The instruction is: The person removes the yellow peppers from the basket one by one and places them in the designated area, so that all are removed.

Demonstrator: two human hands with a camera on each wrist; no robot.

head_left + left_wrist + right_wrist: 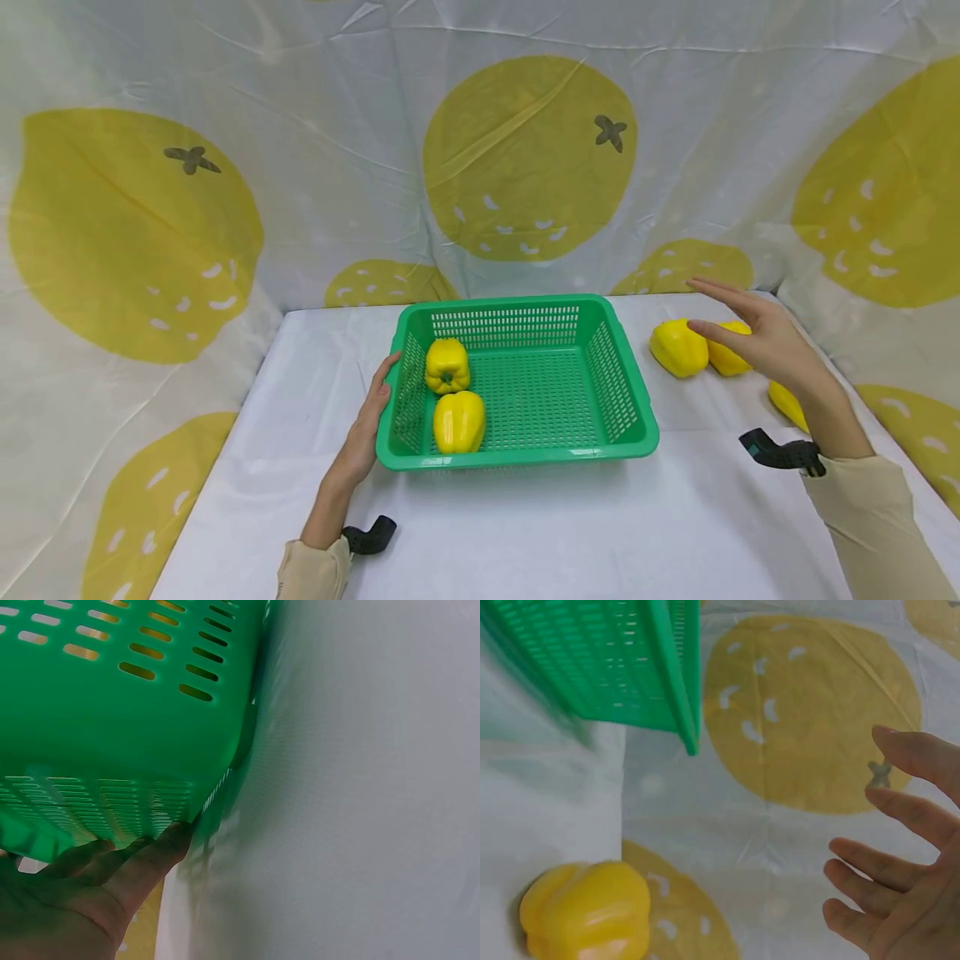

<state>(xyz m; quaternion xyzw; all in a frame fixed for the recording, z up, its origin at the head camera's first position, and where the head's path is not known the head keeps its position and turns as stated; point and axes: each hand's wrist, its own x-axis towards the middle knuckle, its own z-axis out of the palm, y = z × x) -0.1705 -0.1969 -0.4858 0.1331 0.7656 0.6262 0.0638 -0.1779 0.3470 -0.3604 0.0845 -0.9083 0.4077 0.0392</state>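
A green plastic basket (pixel 525 454) stands on the table with two yellow bell peppers inside at its left end, one pepper (pixel 447 367) behind the other (pixel 459 422). My left hand (pixel 363 429) touches the basket's left side; in the left wrist view its extended fingers (pixel 150 866) lie against the slotted wall. To the right of the basket, my right hand (pixel 765 337) is raised above the table with fingers spread, holding nothing. Below and beside it lie a yellow bell pepper (pixel 678 347), a second one (pixel 727 354) partly hidden by the hand, and a yellow item (pixel 787 406) mostly behind the wrist.
A white cloth (pixel 525 533) covers the table. Behind and at both sides hangs a pale curtain (pixel 337 167) printed with large yellow fruit. Black camera mounts (pixel 780 454) sit on both wrists.
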